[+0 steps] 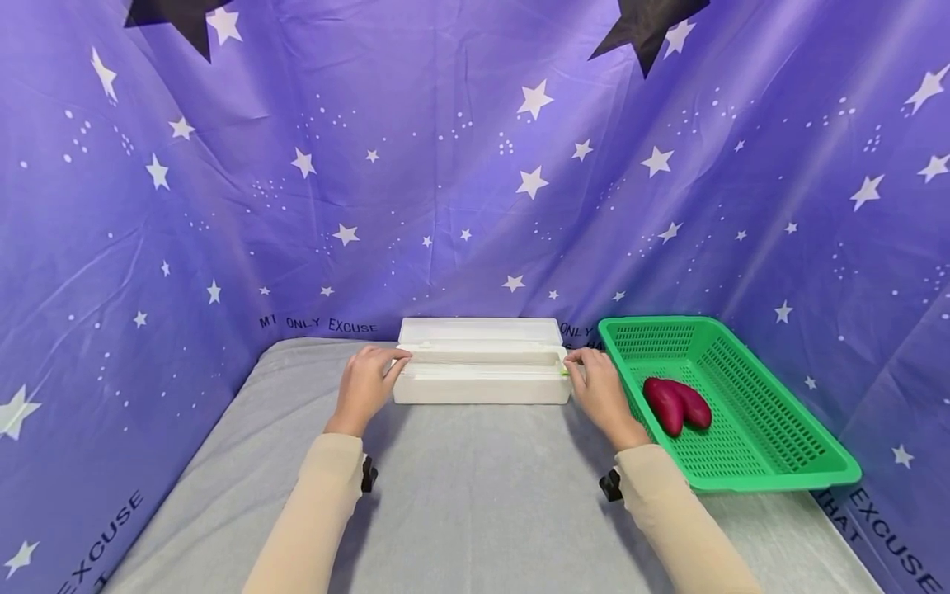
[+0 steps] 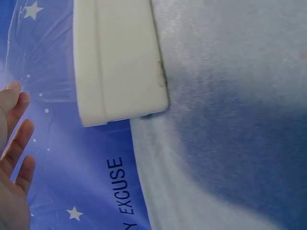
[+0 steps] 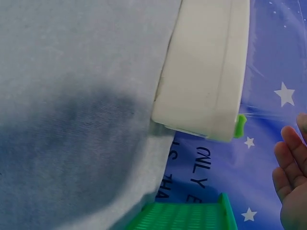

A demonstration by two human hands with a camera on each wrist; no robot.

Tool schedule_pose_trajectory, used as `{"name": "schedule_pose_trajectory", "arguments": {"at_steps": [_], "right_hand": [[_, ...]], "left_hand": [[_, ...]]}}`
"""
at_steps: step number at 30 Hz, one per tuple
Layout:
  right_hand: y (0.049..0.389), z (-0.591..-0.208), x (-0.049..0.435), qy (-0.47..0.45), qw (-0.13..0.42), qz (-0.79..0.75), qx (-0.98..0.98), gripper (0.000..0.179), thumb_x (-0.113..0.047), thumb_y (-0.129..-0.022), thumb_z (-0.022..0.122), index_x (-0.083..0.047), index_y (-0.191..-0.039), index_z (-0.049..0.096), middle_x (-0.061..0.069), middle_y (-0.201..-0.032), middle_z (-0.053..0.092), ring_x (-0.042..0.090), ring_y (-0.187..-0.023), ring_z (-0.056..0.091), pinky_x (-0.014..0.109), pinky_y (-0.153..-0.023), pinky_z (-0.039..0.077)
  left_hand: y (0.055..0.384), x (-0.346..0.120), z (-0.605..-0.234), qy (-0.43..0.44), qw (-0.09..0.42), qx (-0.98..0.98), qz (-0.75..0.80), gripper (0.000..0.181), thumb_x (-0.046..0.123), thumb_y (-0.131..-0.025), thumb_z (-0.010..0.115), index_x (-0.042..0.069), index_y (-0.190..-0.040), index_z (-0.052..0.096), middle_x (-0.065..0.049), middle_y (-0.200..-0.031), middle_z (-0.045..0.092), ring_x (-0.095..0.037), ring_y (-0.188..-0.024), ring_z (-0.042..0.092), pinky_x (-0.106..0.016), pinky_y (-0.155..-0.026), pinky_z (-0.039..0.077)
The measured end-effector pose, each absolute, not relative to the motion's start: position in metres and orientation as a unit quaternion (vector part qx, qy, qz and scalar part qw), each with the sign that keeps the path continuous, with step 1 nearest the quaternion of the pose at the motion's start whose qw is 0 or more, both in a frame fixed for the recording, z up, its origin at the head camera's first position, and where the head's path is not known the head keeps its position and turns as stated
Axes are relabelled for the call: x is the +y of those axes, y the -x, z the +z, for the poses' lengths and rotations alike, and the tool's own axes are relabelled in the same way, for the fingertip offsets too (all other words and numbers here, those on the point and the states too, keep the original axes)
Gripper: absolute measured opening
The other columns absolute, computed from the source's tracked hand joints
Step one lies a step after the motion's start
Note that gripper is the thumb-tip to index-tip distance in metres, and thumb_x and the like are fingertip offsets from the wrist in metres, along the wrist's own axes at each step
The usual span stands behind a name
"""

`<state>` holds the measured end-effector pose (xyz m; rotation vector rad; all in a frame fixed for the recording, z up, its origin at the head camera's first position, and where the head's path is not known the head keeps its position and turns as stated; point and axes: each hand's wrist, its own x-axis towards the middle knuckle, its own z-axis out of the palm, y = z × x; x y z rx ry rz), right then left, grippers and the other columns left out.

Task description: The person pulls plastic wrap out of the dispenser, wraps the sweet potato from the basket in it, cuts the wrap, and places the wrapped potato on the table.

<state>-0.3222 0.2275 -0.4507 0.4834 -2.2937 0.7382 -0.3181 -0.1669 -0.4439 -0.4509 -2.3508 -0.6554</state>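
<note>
A white plastic wrap dispenser (image 1: pixel 482 392) stands with its translucent lid (image 1: pixel 481 331) raised at the back. Clear plastic wrap (image 2: pixel 50 52) stretches up from it, faintly visible in both wrist views. At the dispenser's left end, my left hand (image 1: pixel 365 386) pinches one side of the wrap between thumb and forefinger, the other fingers spread loosely. My right hand (image 1: pixel 599 394) pinches the wrap's other side at the right end; its fingertips are partly out of the right wrist view. A small green slider (image 3: pixel 240 126) sits at the dispenser's right end.
Right of the dispenser is a green slotted basket (image 1: pixel 779 483), close beside my right forearm. Two dark red, elongated vegetables (image 1: pixel 677 406), resembling sweet potatoes, lie in it. Grey cloth (image 1: pixel 482 495) covers the table, and a purple starry curtain (image 1: pixel 445 190) hangs behind and at the sides.
</note>
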Motion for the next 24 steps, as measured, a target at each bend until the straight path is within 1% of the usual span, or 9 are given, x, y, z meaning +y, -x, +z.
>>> {"name": "schedule_pose_trajectory", "arguments": {"at_steps": [5, 8, 11, 16, 20, 24], "right_hand": [[0.32, -0.445, 0.228, -0.174, 0.33, 0.297, -0.879, 0.007, -0.006, -0.096, 0.067, -0.001, -0.1, 0.065, 0.017, -0.095, 0.068, 0.036, -0.092, 0.061, 0.05, -0.081, 0.047], [0.317, -0.441, 0.227, -0.169, 0.326, 0.306, -0.878, 0.008, -0.008, -0.097, 0.066, -0.002, -0.101, 0.065, 0.017, -0.096, 0.069, 0.033, -0.084, 0.06, 0.047, -0.073, 0.047], [0.315, -0.438, 0.227, -0.172, 0.332, 0.312, -0.874, 0.008, -0.008, -0.097, 0.066, -0.002, -0.102, 0.064, 0.017, -0.096, 0.069, 0.032, -0.081, 0.06, 0.046, -0.069, 0.046], [0.312, -0.433, 0.226, -0.181, 0.347, 0.315, -0.865, 0.008, -0.006, -0.096, 0.067, -0.001, -0.102, 0.064, 0.017, -0.094, 0.068, 0.035, -0.088, 0.063, 0.049, -0.074, 0.049], [0.312, -0.429, 0.226, -0.182, 0.359, 0.316, -0.859, 0.007, -0.005, -0.095, 0.068, -0.002, -0.1, 0.065, 0.015, -0.092, 0.068, 0.031, -0.083, 0.063, 0.046, -0.069, 0.049], [0.312, -0.423, 0.226, -0.192, 0.374, 0.32, -0.849, 0.006, -0.005, -0.095, 0.068, -0.003, -0.099, 0.065, 0.013, -0.09, 0.068, 0.028, -0.081, 0.063, 0.043, -0.067, 0.049]], "left_hand": [[0.318, -0.169, -0.438, 0.182, 0.323, -0.889, -0.268, 0.014, 0.022, -0.095, 0.072, 0.013, -0.104, 0.078, -0.006, -0.103, 0.075, -0.029, -0.099, 0.066, -0.047, -0.092, 0.049], [0.318, -0.171, -0.435, 0.187, 0.322, -0.885, -0.279, 0.013, 0.02, -0.094, 0.073, 0.013, -0.103, 0.078, -0.004, -0.103, 0.075, -0.028, -0.099, 0.067, -0.045, -0.093, 0.049], [0.318, -0.171, -0.432, 0.187, 0.321, -0.884, -0.283, 0.013, 0.02, -0.093, 0.074, 0.013, -0.104, 0.078, -0.004, -0.102, 0.076, -0.026, -0.095, 0.066, -0.044, -0.089, 0.051], [0.316, -0.172, -0.426, 0.196, 0.333, -0.878, -0.284, 0.014, 0.018, -0.093, 0.074, 0.012, -0.104, 0.079, -0.004, -0.097, 0.076, -0.025, -0.088, 0.065, -0.043, -0.082, 0.053], [0.314, -0.173, -0.423, 0.207, 0.347, -0.867, -0.29, 0.013, 0.019, -0.093, 0.074, 0.011, -0.103, 0.078, -0.004, -0.095, 0.076, -0.025, -0.087, 0.066, -0.042, -0.083, 0.053], [0.313, -0.172, -0.416, 0.211, 0.355, -0.86, -0.3, 0.013, 0.018, -0.093, 0.074, 0.011, -0.103, 0.078, -0.004, -0.095, 0.076, -0.024, -0.086, 0.066, -0.042, -0.083, 0.053]]}}
